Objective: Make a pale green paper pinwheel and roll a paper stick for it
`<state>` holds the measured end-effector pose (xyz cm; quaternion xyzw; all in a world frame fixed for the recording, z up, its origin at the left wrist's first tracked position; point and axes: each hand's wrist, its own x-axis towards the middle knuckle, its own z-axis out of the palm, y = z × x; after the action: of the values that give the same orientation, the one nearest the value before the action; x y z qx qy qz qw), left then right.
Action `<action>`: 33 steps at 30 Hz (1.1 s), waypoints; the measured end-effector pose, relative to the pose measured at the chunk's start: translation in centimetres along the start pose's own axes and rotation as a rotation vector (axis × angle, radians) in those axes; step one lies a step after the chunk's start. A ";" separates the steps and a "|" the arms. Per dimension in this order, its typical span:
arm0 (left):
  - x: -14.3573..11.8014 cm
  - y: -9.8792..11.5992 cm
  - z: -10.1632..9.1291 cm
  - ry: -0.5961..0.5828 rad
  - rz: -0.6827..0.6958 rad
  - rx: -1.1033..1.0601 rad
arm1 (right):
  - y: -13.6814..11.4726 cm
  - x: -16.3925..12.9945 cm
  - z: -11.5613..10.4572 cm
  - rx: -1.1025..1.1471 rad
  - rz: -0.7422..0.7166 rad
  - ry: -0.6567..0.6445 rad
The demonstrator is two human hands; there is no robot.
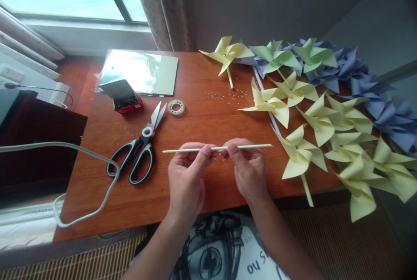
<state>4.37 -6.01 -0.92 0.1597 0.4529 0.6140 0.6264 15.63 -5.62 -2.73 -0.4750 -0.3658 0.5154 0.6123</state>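
Between my two hands a thin, pale yellow-green rolled paper stick (219, 148) lies level, just above the table near its front edge. My left hand (188, 171) pinches it left of the middle, thumb on top. My right hand (248, 167) pinches it right of the middle, and both its ends stick out past my fingers. Left of my hands lie open-bladed scissors (143, 141) with black handles. Beyond them is a roll of clear tape (176, 107). Close on the right lies a yellow paper pinwheel (298, 152) on a stick of similar colour.
Several yellow, green (275, 57) and blue pinwheels (353, 65) crowd the table's right side. An opened red box (127, 97) and a pack of paper sheets (140, 71) lie at the back left. A white cable (109, 184) loops over the left edge. Tiny scraps (228, 96) dot the back.
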 end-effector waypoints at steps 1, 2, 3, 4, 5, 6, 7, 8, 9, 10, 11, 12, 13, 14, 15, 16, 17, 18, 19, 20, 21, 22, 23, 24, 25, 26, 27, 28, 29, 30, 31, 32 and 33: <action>0.0 0.0 0.1 0.006 0.002 0.006 | 0.0 0.0 0.0 -0.010 -0.008 -0.010; 0.1 0.0 0.1 0.012 0.001 0.012 | 0.0 -0.1 -0.1 -0.025 -0.019 -0.013; 0.1 0.0 0.2 0.019 -0.003 0.016 | 0.0 -0.1 -0.1 -0.040 -0.029 -0.011; 0.2 -0.1 0.2 0.023 -0.010 0.020 | 0.0 -0.1 -0.1 -0.054 -0.037 -0.004; 0.2 -0.1 0.2 0.025 -0.026 0.025 | -0.1 -0.1 -0.1 -0.066 -0.042 0.007; 0.1 -0.1 0.1 0.021 -0.049 0.034 | -0.1 0.0 -0.1 -0.076 -0.044 0.019; 0.0 0.0 0.0 0.004 -0.084 0.054 | -0.1 0.1 -0.2 -0.083 -0.044 0.031; -0.2 0.2 -0.1 -0.039 -0.128 0.092 | -0.2 0.2 -0.3 -0.087 -0.043 0.041; -0.6 0.7 -0.3 -0.090 -0.163 0.152 | -0.4 0.3 -0.4 -0.089 -0.040 0.049; -0.9 1.4 -0.6 -0.180 -0.200 0.242 | -0.5 0.5 -0.5 -0.092 -0.035 0.049; -1.3 2.2 -0.8 -0.295 -0.200 0.366 | -0.8 0.7 -0.7 -0.095 -0.024 0.040; -1.6 3.2 -1.0 -0.356 -0.124 0.508 | -1.0 0.9 -0.9 -0.102 -0.007 0.019; -1.8 4.3 -1.2 -0.351 0.033 0.607 | -1.4 1.1 -1.0 -0.115 0.015 -0.016; -1.7 5.4 -1.4 -0.332 0.186 0.662 | -1.7 1.3 -1.2 -0.130 0.039 -0.058; -1.5 6.3 -1.4 -0.321 0.272 0.694 | -2.0 1.5 -1.3 -0.147 0.065 -0.107; -1.0 7.0 -1.4 -0.308 0.299 0.713 | -2.4 1.8 -1.4 -0.162 0.089 -0.154; -0.4 7.5 -1.3 -0.310 0.290 0.722 | -2.8 2.0 -1.5 -0.177 0.108 -0.197; 0.3 7.7 -1.1 -0.331 0.260 0.730 | -3.1 2.2 -1.5 -0.196 0.123 -0.239; 1.0 7.6 -0.9 -0.392 0.186 0.740 | -3.4 2.4 -1.5 -0.218 0.133 -0.276; 1.6 7.4 -0.8 -0.476 0.093 0.738 | -3.7 2.6 -1.5 -0.241 0.136 -0.310; 2.2 7.0 -0.6 -0.560 -0.021 0.730 | -4.0 2.8 -1.4 -0.264 0.136 -0.341; 2.6 6.5 -0.5 -0.626 -0.115 0.694 | -4.2 3.0 -1.4 -0.283 0.135 -0.366; 2.9 6.0 -0.3 -0.648 -0.185 0.651 | -4.4 3.1 -1.4 -0.295 0.132 -0.385; 3.0 5.5 -0.2 -0.655 -0.242 0.609 | -4.6 3.2 -1.5 -0.303 0.131 -0.397; 3.1 5.1 -0.1 -0.651 -0.287 0.567 | -4.7 3.3 -1.5 -0.310 0.130 -0.405; 3.0 4.7 -0.1 -0.643 -0.324 0.529 | -4.8 3.4 -1.6 -0.318 0.131 -0.412; 3.0 4.4 0.0 -0.634 -0.351 0.498 | -4.9 3.4 -1.6 -0.325 0.132 -0.415; 2.9 4.2 0.0 -0.627 -0.371 0.470 | -4.9 3.5 -1.7 -0.331 0.131 -0.417; 2.9 4.1 -0.1 -0.622 -0.387 0.444 | -5.0 3.6 -1.7 -0.334 0.132 -0.420; 2.9 3.9 -0.1 -0.615 -0.395 0.419 | -5.0 3.6 -1.8 -0.333 0.137 -0.424; 2.9 3.8 -0.1 -0.607 -0.399 0.396 | -4.9 3.7 -1.8 -0.327 0.145 -0.428; 2.9 3.7 -0.2 -0.598 -0.400 0.377 | -4.9 3.7 -1.8 -0.318 0.155 -0.434; 3.0 3.5 -0.2 -0.590 -0.399 0.362 | -4.9 3.8 -1.9 -0.310 0.165 -0.439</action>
<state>1.49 -2.68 0.53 0.3457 0.3765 0.3184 0.7983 19.51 -2.36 1.23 -0.4680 -0.5244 0.5920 0.3944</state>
